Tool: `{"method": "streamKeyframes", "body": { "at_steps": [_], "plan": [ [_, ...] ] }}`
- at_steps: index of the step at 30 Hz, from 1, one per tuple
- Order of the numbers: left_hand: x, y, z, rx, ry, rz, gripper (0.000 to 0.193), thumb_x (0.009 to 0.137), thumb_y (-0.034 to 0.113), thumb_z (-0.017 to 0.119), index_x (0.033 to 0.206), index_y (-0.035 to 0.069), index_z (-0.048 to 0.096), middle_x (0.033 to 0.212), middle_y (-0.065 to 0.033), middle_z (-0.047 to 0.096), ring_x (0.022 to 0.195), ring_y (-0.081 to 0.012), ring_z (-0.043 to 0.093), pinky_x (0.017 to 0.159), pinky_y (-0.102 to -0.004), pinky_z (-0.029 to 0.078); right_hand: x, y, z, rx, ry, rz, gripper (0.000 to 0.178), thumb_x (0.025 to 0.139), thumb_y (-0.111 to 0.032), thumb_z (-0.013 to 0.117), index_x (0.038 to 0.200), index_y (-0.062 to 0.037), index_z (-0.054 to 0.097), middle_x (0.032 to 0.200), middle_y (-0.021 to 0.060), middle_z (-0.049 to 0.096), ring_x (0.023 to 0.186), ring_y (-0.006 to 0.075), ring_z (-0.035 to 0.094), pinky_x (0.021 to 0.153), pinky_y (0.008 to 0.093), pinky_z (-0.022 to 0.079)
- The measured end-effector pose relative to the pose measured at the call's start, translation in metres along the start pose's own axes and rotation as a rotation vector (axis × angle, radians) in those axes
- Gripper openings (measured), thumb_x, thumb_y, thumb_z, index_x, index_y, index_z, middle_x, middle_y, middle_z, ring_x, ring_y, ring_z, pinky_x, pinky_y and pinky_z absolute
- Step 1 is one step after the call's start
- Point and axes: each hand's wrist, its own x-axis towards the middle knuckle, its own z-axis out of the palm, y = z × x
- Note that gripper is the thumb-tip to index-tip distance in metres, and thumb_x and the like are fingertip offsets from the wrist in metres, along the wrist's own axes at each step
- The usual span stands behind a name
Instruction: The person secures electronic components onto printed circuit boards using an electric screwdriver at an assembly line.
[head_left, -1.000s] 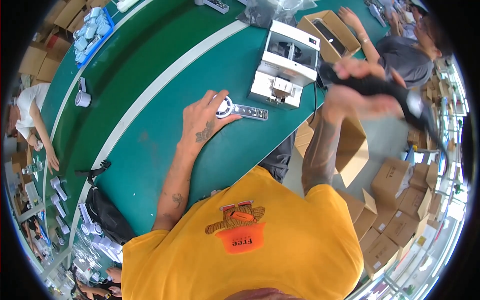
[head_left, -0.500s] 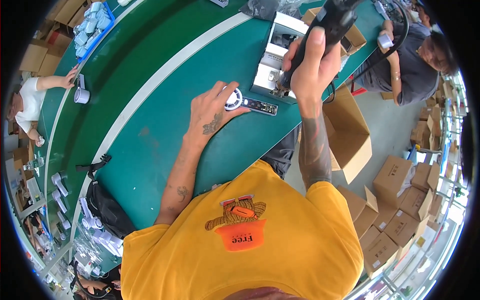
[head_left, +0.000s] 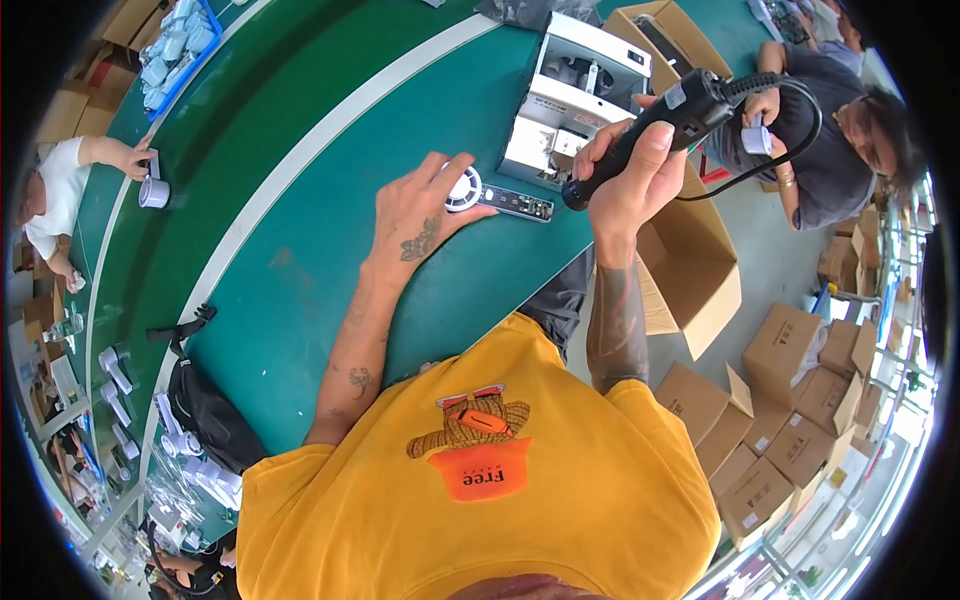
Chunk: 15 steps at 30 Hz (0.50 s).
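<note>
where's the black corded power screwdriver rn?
Head view, upper right: black corded power screwdriver gripped in right hand, above the green table's edge, beside the white machine.

A factory assembly line: long green workbench (head_left: pixel 300 230), seated workers, stacked cardboard boxes (head_left: pixel 800 390).

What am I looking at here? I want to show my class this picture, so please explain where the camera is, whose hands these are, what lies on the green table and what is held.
The camera sits on a person's head and looks down, so the round fisheye view bends straight edges. The yellow shirt is the wearer's own. Their left hand presses on a small white fan with a dark handle lying on the green table. Their right hand grips a black corded power tool above it. Behind stands a white machine. An open cardboard box sits beside the table. Other workers sit at the edges.
</note>
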Motion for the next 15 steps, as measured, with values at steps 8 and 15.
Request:
{"method": "streamKeyframes", "body": {
  "at_steps": [8,15],
  "plan": [
    [-0.001,-0.001,0.000,0.000,0.008,0.009,0.060,0.071,0.042,0.086,0.116,0.008,0.068,0.096,-0.0069,0.063,0.077,-0.0263,0.068,0.061,-0.0353,0.054,-0.024,0.005,-0.006,0.016,-0.026,-0.112,0.072,0.097,-0.063,0.055,0.121,0.0031,0.040,0.063,0.0082,0.050,0.045,0.0165,0.050,0.043,0.0303,0.043],
    [0.000,-0.001,0.000,-0.018,0.012,-0.004,0.059,0.070,0.041,0.087,0.116,0.008,0.067,0.095,-0.0070,0.062,0.078,-0.0261,0.067,0.062,-0.0351,0.053,-0.043,0.005,-0.009,0.008,0.028,-0.150,0.078,0.092,-0.068,0.060,0.119,0.0013,0.038,0.066,0.0092,0.051,0.050,0.0174,0.052,0.045,0.0307,0.044]
  ]
}}
